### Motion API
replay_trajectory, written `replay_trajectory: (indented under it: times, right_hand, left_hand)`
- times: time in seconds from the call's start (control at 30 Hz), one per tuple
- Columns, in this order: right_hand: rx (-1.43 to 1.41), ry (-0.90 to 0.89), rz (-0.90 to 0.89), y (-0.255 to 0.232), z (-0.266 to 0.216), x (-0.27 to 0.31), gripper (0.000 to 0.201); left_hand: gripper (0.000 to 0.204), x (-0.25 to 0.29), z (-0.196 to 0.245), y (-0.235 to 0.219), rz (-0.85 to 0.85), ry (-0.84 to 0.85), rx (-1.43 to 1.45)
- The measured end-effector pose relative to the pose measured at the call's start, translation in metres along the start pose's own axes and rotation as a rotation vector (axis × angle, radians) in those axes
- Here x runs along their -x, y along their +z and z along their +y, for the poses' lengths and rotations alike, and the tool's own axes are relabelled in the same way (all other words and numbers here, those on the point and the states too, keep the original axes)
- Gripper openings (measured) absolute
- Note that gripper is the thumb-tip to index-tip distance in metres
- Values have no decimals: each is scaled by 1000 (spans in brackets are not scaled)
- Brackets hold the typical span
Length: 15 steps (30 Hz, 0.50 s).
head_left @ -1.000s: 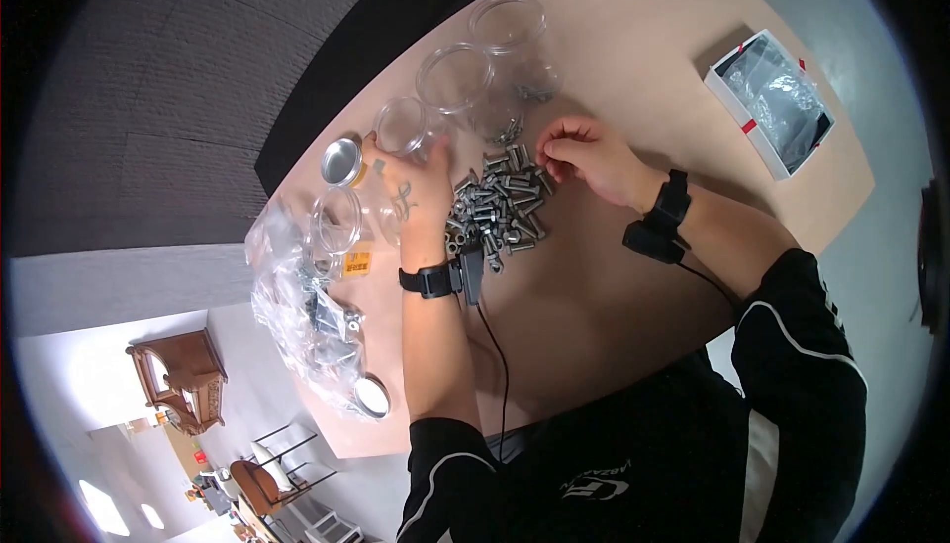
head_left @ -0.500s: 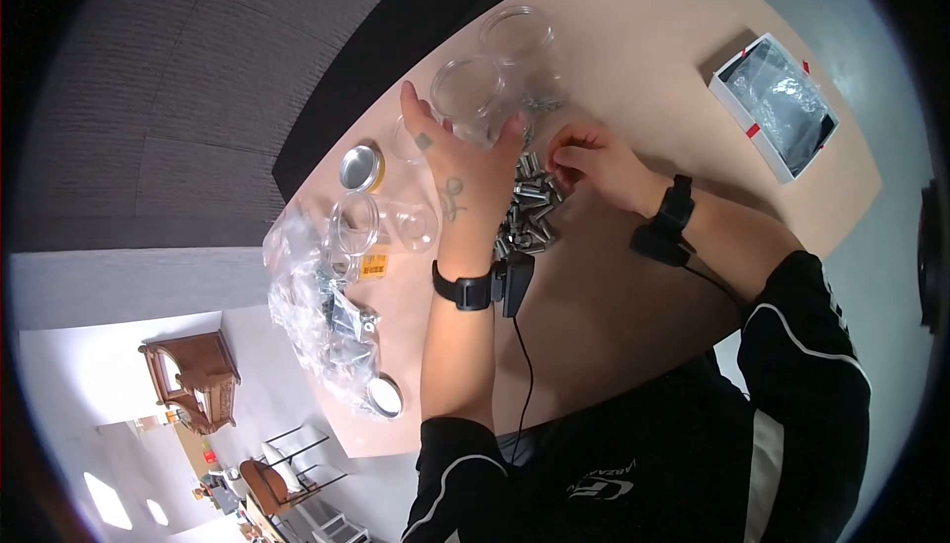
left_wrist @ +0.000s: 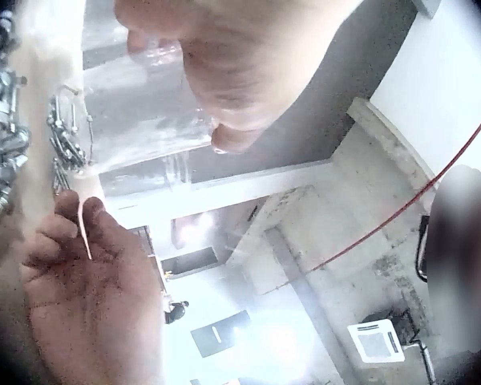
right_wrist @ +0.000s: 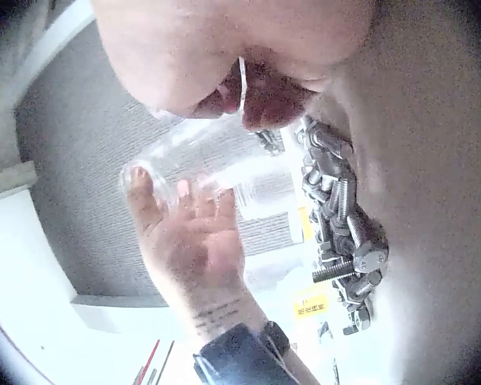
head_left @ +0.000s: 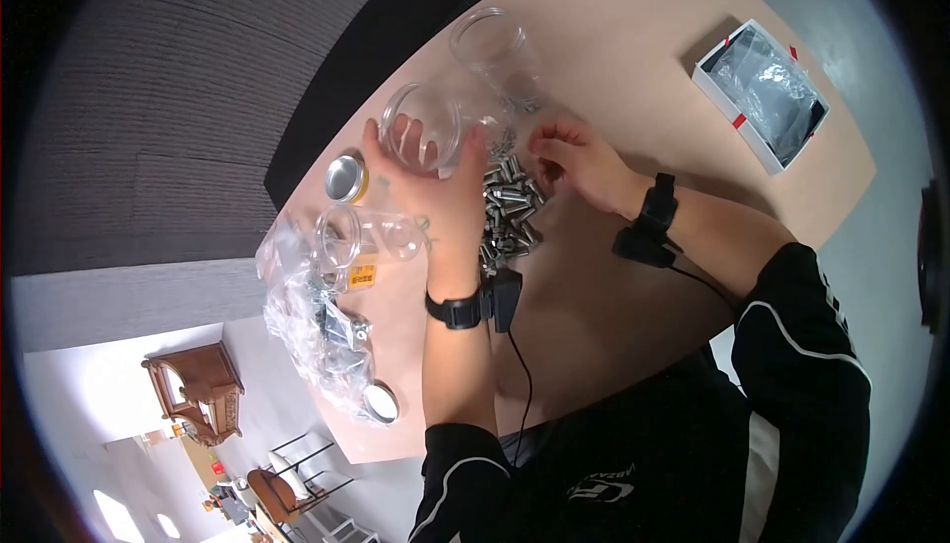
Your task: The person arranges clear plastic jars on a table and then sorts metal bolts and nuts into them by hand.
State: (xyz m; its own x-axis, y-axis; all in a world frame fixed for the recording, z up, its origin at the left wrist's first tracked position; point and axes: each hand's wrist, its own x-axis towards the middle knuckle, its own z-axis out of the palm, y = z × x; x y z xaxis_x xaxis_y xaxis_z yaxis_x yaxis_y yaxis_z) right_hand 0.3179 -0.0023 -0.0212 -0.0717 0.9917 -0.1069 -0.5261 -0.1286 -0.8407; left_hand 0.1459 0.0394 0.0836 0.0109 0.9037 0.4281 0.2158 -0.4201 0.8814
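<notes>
My left hand [head_left: 435, 187] grips a wide clear jar [head_left: 458, 137], its fingers behind the wall and the thumb on the near side. In the right wrist view this jar [right_wrist: 172, 152] leans at a slant. Close by, my right hand [head_left: 589, 162] is held over the edge of a heap of metal bolts [head_left: 510, 209], its fingers curled in against the thumb. A thin white strip [right_wrist: 242, 84] shows pinched between them in the right wrist view. Smaller hardware [left_wrist: 64, 140] lies beyond the main heap in the left wrist view.
Another clear jar [head_left: 487, 34] stands at the back, and one [head_left: 339, 234] at the left beside an orange label [head_left: 362, 276]. A silver round lid [head_left: 346, 179], clear plastic bags [head_left: 297, 320] and a white lid [head_left: 380, 403] lie leftward. A white box [head_left: 737, 113] sits far right.
My left hand has left a smaller jar, moved right past it and taken hold of the wide jar, drawing it nearer. My right hand stays by the bolts.
</notes>
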Motion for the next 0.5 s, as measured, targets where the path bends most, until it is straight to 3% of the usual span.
replay_trajectory:
  times: [0.17,0.23,0.3,0.37,0.43,0.5]
  right_hand:
    - [-189,17,52,4,-9,2,34]
    - [-226,31,-75,3,-13,2,52]
    - [-214,15,-82,9,-21,8,55]
    - [-191,8,-93,11,-24,11,59]
    - [-108,-37,-90,8,-22,9,63]
    - [-86,-46,-55,10,-20,8,63]
  left_hand:
    - [111,29,17,-14,16,-9,176]
    - [108,40,6,-16,-6,-50,305]
    - [105,44,-7,-16,16,-97,438]
    - [104,46,-10,-14,-85,-159,432]
    - [101,51,-12,-14,-18,-214,557]
    - [95,48,-30,-23,-111,-22,202]
